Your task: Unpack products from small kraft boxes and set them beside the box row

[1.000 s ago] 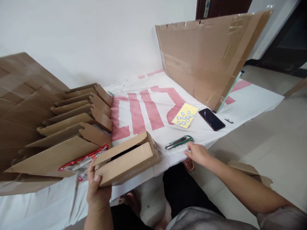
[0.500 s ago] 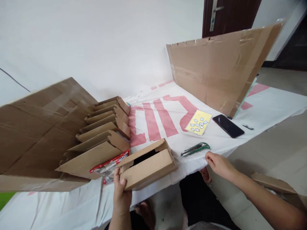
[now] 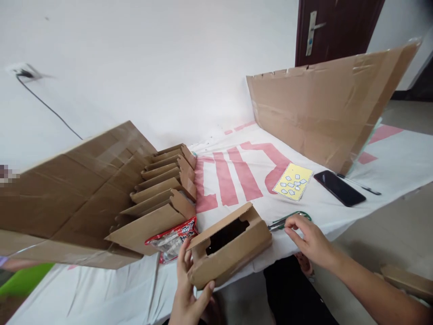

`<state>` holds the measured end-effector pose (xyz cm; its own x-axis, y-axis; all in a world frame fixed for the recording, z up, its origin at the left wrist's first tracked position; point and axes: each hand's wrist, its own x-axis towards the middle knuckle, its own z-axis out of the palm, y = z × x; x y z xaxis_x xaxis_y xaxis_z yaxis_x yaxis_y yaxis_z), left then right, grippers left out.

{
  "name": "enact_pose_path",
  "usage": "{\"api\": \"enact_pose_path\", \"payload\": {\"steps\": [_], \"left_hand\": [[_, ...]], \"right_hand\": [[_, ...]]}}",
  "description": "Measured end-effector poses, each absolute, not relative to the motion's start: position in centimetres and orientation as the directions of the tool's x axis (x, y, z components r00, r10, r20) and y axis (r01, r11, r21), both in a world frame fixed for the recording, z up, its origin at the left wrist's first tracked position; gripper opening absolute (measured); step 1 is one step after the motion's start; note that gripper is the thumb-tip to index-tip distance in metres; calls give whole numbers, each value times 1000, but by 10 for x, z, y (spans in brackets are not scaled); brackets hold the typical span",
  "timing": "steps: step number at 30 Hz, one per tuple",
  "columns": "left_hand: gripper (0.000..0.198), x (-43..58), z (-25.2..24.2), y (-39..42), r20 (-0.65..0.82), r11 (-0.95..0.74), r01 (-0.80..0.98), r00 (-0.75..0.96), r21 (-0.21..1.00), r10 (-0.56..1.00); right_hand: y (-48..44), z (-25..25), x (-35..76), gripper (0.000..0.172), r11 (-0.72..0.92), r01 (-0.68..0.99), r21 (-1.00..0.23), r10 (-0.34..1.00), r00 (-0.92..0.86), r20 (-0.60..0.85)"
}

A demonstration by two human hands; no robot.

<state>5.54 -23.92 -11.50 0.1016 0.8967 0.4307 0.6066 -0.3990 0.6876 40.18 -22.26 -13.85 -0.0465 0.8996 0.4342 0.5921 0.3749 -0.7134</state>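
Observation:
My left hand (image 3: 189, 293) grips the near end of a small brown cardboard box (image 3: 233, 246), which lies on its side on the white sheet with a dark slot in its top. My right hand (image 3: 309, 239) has its fingers closed around the handle of a green utility knife (image 3: 287, 220) lying just right of the box. A red snack packet (image 3: 172, 238) pokes out from under the folded cardboard to the left of the box.
A row of folded cardboard dividers (image 3: 158, 189) leans on a large cardboard sheet (image 3: 61, 198) at left. Another big cardboard panel (image 3: 324, 108) stands at the back right. A yellow sticker sheet (image 3: 292, 180), a black phone (image 3: 339, 188) and a pen (image 3: 360, 185) lie on the white-and-red sheet (image 3: 237, 176).
My right hand slid left from the sheet's edge and closed on the utility knife. My left hand tipped the box so its slot faces up. The camera view shifted left.

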Motion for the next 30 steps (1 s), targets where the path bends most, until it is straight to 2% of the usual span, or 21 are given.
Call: {"api": "enact_pose_path", "payload": {"steps": [2, 4, 7, 10, 13, 15, 19, 21, 23, 27, 30], "left_hand": [[22, 51, -104, -244, 567, -513, 727, 207, 456, 798], [24, 44, -96, -246, 612, -582, 775, 340, 248, 714], [27, 37, -88, -244, 525, -746, 665, 624, 35, 580], [14, 44, -83, -240, 423, -864, 493, 808, -104, 411], [26, 62, -75, -239, 414, -901, 415, 848, -127, 332], [26, 72, -68, -240, 387, -906, 398, 865, -143, 319], [24, 70, -54, -246, 299, -878, 387, 905, -281, 303], [27, 59, -51, -249, 269, -844, 411, 904, -345, 331], [27, 47, -50, -252, 291, -808, 471, 876, -354, 384], [25, 30, -48, -255, 327, -762, 574, 812, -298, 484], [21, 26, -40, -252, 278, -772, 607, 787, -186, 551]], "right_hand": [[-223, -132, 397, 18, 413, 536, -736, 888, -56, 457], [-225, -126, 395, 28, 469, 474, -745, 871, -109, 478], [-225, -110, 392, 36, 599, 335, -727, 801, -245, 547], [-219, -87, 384, 43, 710, 172, -683, 684, -401, 610], [-204, -61, 368, 58, 787, 98, -609, 530, -612, 587], [-194, -47, 356, 62, 846, 142, -515, 426, -760, 490], [-185, -29, 350, 42, 923, 278, -264, 333, -924, 189], [-189, -24, 359, 32, 932, 308, -191, 337, -930, 147], [-196, -23, 373, 23, 931, 333, -149, 357, -916, 185], [-213, -41, 398, 7, 890, 437, -130, 453, -819, 351], [-225, -65, 406, 13, 872, 469, -138, 470, -726, 502]]}}
